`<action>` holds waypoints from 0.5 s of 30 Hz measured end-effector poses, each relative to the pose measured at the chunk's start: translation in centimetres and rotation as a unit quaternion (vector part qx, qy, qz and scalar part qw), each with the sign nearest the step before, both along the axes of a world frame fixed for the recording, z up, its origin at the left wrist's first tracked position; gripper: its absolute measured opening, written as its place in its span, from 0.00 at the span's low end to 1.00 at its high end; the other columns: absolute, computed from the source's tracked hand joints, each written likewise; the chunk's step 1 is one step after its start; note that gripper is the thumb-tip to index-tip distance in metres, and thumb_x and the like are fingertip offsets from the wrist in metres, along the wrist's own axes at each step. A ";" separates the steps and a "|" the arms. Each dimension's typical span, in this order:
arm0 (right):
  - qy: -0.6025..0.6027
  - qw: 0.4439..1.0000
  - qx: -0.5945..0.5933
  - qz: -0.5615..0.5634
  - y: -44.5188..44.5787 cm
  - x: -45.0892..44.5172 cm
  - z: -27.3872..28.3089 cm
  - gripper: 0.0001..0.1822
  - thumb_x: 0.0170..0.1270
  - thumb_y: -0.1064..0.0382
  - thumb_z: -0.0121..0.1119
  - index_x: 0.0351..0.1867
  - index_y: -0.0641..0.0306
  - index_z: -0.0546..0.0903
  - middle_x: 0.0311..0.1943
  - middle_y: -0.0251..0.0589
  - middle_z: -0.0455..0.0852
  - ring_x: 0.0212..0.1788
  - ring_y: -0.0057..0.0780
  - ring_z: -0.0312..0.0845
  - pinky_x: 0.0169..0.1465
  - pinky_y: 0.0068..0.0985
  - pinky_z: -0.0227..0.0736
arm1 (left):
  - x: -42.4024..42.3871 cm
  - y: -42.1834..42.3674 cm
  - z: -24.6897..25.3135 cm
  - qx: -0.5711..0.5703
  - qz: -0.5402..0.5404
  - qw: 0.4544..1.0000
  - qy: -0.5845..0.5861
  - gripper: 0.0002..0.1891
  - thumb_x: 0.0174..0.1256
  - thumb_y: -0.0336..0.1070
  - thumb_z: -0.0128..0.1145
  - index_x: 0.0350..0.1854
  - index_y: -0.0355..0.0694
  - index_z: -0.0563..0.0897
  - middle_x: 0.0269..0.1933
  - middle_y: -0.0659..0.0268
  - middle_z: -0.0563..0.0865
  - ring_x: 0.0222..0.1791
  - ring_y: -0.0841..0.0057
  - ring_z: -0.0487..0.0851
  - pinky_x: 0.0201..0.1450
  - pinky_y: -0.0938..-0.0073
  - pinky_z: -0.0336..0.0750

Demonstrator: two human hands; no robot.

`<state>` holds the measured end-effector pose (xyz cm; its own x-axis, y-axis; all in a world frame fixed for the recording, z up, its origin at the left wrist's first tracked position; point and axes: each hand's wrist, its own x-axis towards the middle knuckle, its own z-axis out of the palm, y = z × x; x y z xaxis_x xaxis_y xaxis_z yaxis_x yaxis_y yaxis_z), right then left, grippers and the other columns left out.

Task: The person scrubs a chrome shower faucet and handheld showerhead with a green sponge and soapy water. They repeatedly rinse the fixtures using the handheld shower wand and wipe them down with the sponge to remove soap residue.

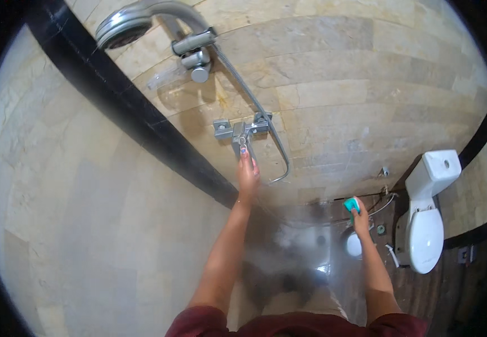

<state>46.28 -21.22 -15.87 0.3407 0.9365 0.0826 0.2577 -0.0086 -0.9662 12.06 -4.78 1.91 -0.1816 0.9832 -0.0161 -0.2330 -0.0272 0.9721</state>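
My left hand (248,173) is closed around the lower front end of a chrome wall-mounted shower mixer tap (240,131), its thumb on top. Whether the lever or the spout lies under the fingers is hidden. A flexible metal shower hose (243,84) hangs in a loop just right of that hand. Out to the right, my right hand (361,221) grips a teal-green sponge (351,204) above the wet floor. The sponge is apart from the wall and the toilet.
A chrome shower head (124,26) sits in its wall holder at upper left. At right stands a white toilet (426,240) with its lid down. Below my right hand is a round white object (353,245), partly hidden. A dark tile band (142,122) runs down the wall corner.
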 end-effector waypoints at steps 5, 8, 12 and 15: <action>0.004 0.999 -0.005 -0.038 -2.6 3.3 -2.5 0.24 0.56 0.74 0.48 0.58 0.65 0.70 0.56 0.44 0.74 0.59 0.32 0.67 0.62 0.24 0.57 | 2.8 -0.9 2.2 -0.074 -0.012 0.997 0.014 0.28 0.60 0.72 0.38 0.22 0.48 0.64 0.12 0.76 0.61 0.07 0.86 0.55 0.08 0.81 0.49; 0.002 0.998 -0.042 -0.042 -4.0 4.6 -2.4 0.23 0.59 0.73 0.48 0.58 0.64 0.70 0.56 0.43 0.74 0.59 0.32 0.67 0.61 0.24 0.58 | 4.3 -1.3 3.0 -0.088 -0.015 0.996 0.031 0.28 0.60 0.72 0.38 0.22 0.49 0.64 0.12 0.76 0.61 0.07 0.86 0.55 0.08 0.82 0.49; 0.032 0.998 -0.033 -0.052 -5.0 6.4 -3.1 0.21 0.61 0.71 0.49 0.58 0.63 0.70 0.55 0.46 0.75 0.58 0.36 0.68 0.61 0.26 0.58 | 5.0 -1.1 2.5 -0.060 0.004 0.998 0.024 0.26 0.62 0.69 0.39 0.22 0.49 0.64 0.12 0.76 0.61 0.07 0.87 0.55 0.08 0.82 0.48; 0.011 0.998 -0.037 -0.054 -5.0 8.0 -3.9 0.21 0.60 0.71 0.50 0.57 0.63 0.71 0.54 0.48 0.75 0.58 0.38 0.69 0.61 0.27 0.59 | 5.2 -1.1 1.8 -0.070 0.045 0.996 0.016 0.26 0.62 0.68 0.39 0.22 0.49 0.63 0.13 0.75 0.62 0.07 0.87 0.56 0.08 0.82 0.49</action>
